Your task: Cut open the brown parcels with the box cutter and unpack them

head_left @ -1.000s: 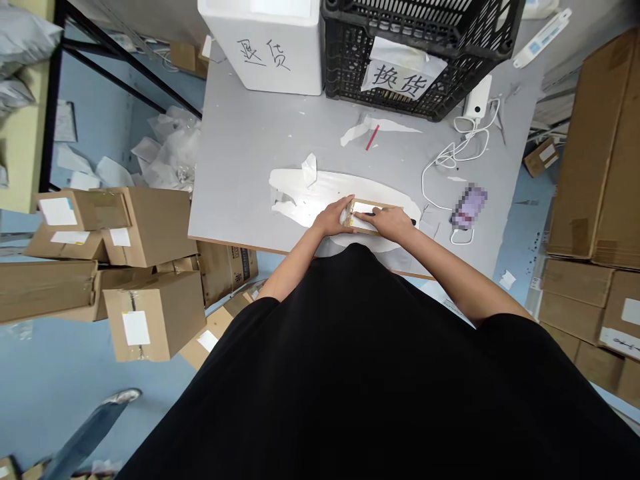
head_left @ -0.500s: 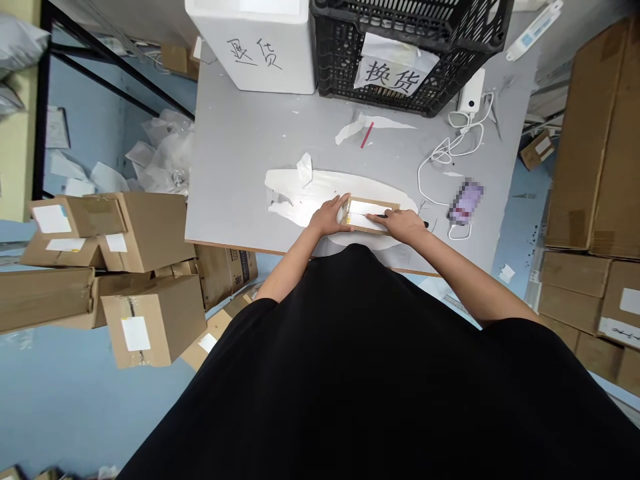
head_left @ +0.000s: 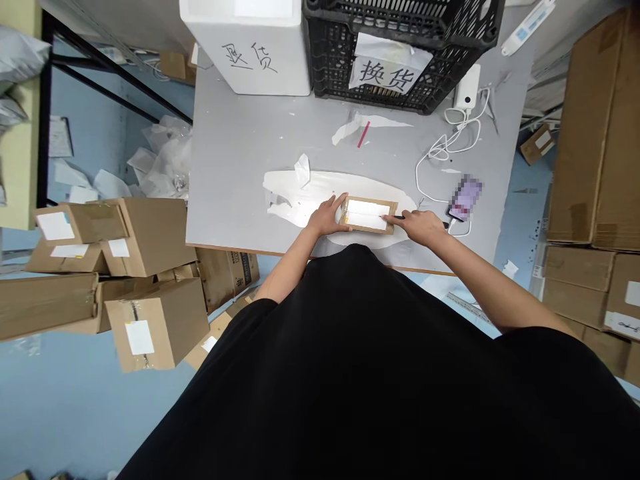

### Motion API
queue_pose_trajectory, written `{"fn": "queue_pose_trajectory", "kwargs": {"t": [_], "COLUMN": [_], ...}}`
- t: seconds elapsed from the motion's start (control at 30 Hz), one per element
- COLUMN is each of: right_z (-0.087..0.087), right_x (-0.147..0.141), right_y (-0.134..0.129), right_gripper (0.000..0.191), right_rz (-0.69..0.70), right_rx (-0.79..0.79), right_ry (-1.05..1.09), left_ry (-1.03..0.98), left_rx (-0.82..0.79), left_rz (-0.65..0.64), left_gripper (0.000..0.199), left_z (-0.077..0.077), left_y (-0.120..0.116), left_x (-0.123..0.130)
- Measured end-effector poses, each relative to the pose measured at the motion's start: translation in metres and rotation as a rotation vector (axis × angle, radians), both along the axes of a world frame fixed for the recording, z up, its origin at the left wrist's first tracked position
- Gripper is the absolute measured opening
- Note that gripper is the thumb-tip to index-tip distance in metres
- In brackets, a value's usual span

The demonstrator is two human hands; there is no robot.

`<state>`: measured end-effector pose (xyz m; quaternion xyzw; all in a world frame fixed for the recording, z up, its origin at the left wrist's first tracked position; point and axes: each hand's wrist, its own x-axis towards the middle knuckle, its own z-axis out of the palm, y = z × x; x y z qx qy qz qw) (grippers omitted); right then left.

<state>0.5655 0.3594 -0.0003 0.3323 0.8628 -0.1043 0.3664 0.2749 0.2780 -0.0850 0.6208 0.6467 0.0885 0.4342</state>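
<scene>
A small flat cardboard box point(head_left: 393, 208) with a white label point(head_left: 363, 211) lies on white sheeting point(head_left: 320, 183) on the grey table. My left hand point(head_left: 327, 217) grips its left end, thumb at the near edge and fingers at the far edge. In my right hand point(head_left: 420, 225) is a slim black knife-like tool point(head_left: 399, 217), its exact kind partly hidden by the fingers. The index finger stretches along it toward the right part of the label. A thin dark line runs lengthwise across the label.
A white bin point(head_left: 273, 70) and a black crate point(head_left: 340, 73) stand at the back of the table point(head_left: 230, 153). A phone point(head_left: 466, 198) with a white cable point(head_left: 417, 177) lies at right. Cartons point(head_left: 155, 247) are stacked left, larger ones point(head_left: 590, 133) right.
My right hand has moved right along the box with the black tool, and more of the line on the label shows. My left hand stays on the box. The view has shifted slightly.
</scene>
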Motion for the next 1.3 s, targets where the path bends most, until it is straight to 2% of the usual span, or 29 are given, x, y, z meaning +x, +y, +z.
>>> {"fn": "queue_pose_trajectory", "kwargs": {"t": [0.43, 0.63, 0.77, 0.83, 0.93, 1.03, 1.1, 1.2, 1.3], "right_z": [0.004, -0.001, -0.005, -0.008, -0.018, -0.036, -0.050, -0.066, -0.072], "right_x": [0.039, 0.045, 0.054, 0.063, 0.076, 0.080, 0.077, 0.068, 0.064], "right_y": [0.000, -0.002, -0.006, -0.010, -0.022, -0.037, -0.046, -0.052, -0.051], "right_gripper": [0.072, 0.073, 0.074, 0.069, 0.060, 0.061, 0.064, 0.068, 0.069], "right_rz": [-0.056, -0.118, -0.166, -0.256, -0.542, -0.913, -1.090, -1.219, -1.261], "right_rx": [0.040, 0.026, 0.014, -0.002, -0.063, -0.278, -0.445, -0.582, -0.641], "right_ry": [-0.002, 0.023, 0.075, 0.148, 0.383, 0.684, 0.854, 1.012, 1.048], "left_ry": [0.022, 0.042, 0.098, 0.137, 0.144, 0.113, 0.102, 0.088, 0.095], "left_rx": [-0.009, 0.003, 0.035, 0.098, 0.228, 0.279, 0.269, 0.228, 0.186], "left_rz": [-0.013, -0.008, -0.025, -0.040, -0.095, -0.207, -0.275, -0.335, -0.364], "left_gripper": [0.121, 0.120, 0.120, 0.117, 0.103, 0.096, 0.106, 0.127, 0.134], "left_z": [0.004, 0.002, 0.006, 0.011, 0.016, 0.018, 0.017, 0.014, 0.010], "left_y": [0.001, 0.002, 0.002, 0.001, 0.003, 0.011, 0.019, 0.033, 0.043], "left_x": [0.002, 0.002, 0.006, 0.012, 0.032, 0.061, 0.079, 0.098, 0.105]}}
